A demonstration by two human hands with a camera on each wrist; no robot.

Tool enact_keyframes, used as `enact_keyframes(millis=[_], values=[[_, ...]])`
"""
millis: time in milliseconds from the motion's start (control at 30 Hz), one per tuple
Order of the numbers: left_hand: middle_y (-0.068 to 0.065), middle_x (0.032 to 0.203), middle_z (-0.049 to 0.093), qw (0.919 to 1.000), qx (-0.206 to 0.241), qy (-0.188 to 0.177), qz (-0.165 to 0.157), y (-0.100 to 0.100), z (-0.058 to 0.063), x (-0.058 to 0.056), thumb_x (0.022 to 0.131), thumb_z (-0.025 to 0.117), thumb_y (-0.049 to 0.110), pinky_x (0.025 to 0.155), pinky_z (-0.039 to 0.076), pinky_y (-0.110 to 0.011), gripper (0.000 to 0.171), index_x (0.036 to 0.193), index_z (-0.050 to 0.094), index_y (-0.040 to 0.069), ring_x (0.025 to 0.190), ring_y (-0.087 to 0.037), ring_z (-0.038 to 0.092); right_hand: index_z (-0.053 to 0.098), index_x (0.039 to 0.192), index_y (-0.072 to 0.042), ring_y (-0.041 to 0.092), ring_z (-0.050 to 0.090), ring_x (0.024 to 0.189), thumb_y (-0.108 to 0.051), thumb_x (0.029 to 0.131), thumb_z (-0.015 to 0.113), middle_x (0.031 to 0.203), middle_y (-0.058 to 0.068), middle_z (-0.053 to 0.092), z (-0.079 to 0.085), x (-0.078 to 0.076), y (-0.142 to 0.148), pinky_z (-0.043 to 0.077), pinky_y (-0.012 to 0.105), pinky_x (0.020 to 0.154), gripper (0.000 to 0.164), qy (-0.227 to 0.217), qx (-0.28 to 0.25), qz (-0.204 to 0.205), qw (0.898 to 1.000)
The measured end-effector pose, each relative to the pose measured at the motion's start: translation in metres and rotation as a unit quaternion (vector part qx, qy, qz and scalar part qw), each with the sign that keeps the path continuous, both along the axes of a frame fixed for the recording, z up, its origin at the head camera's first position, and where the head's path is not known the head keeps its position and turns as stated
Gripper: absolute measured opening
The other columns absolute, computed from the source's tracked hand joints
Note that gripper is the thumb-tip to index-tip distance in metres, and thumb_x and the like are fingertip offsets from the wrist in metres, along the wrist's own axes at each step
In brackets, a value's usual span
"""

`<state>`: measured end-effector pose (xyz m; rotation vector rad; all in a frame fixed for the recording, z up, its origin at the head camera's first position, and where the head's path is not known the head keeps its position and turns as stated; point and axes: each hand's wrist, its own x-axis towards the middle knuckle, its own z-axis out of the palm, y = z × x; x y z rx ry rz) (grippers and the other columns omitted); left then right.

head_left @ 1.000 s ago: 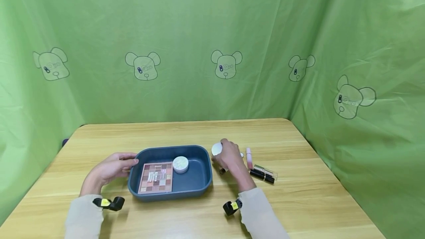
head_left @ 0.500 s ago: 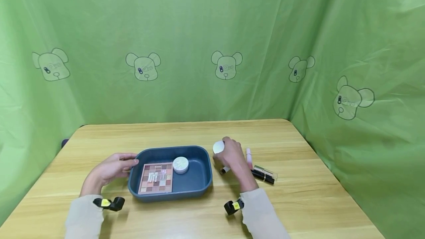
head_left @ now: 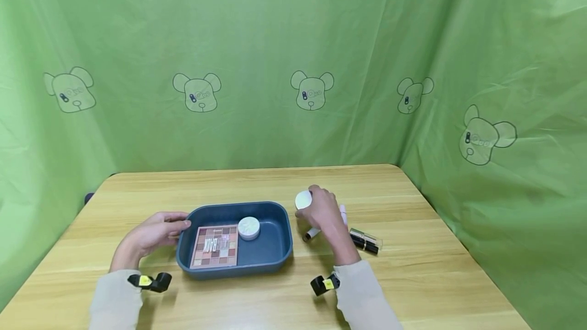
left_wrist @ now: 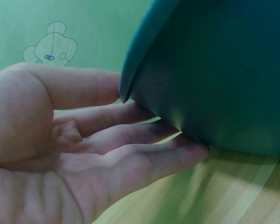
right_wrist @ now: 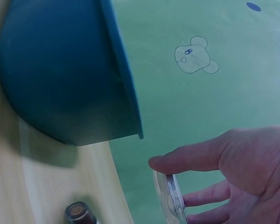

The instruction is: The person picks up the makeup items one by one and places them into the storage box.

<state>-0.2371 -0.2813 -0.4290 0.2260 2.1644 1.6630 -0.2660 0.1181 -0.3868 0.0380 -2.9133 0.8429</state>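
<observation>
In the head view, my left hand (head_left: 153,234) holds the left end of a dark blue storage box (head_left: 261,269). The left wrist view shows the thumb over the rim and the other fingers against the outer wall. Inside the box lie an eyeshadow palette (head_left: 214,246) and, to its right, a round white-lidded jar (head_left: 249,228). To the right of the box, my right hand (head_left: 323,213) pinches a thin round compact (head_left: 303,200) by its edge. Seen from the right wrist, the compact (right_wrist: 170,198) stands edge-on between thumb and fingers, its rim clear and silvery.
Below the right hand lies a white tube with a dark end (head_left: 312,234). A pale pink lip gloss tube (head_left: 343,213), partly hidden by the hand, and black-and-gold lipstick tubes (head_left: 364,242) lie further right on the wooden table (head_left: 435,279). A green curtain (head_left: 257,131) surrounds the table.
My right hand has raised the compact slightly and tilted its face toward the head camera, uncovering more of the white tube. The left hand and the box have stayed in place.
</observation>
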Motion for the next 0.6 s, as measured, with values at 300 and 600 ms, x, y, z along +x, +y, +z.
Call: enact_keyframes(millis=[300, 600], values=[[-0.039, 0.146, 0.045, 1.0000, 0.000, 0.004, 0.000, 0.000, 0.000, 0.001, 0.105, 0.053, 0.018, 0.107, 0.052, -0.049, 0.060, 0.146, 0.032, -0.021, 0.137, -0.050, 0.046, 0.054, 0.140, 0.002, 0.042, 0.056, 0.116, -0.020, 0.071, 0.089, 0.124, 0.023, 0.065, 0.013, 0.008, -0.007, 0.056, 0.052, 0.092, 0.080, -0.009, -0.017, 0.003, 1.000], [-0.038, 0.146, 0.046, 1.0000, 0.000, 0.005, -0.002, 0.000, -0.001, 0.000, 0.105, 0.053, 0.018, 0.106, 0.053, -0.049, 0.060, 0.146, 0.033, -0.020, 0.137, -0.049, 0.047, 0.054, 0.141, 0.000, 0.038, 0.058, 0.114, -0.021, 0.073, 0.091, 0.126, 0.021, 0.065, 0.020, 0.014, -0.018, 0.056, 0.049, 0.093, 0.080, -0.019, -0.022, 0.025, 0.999]])
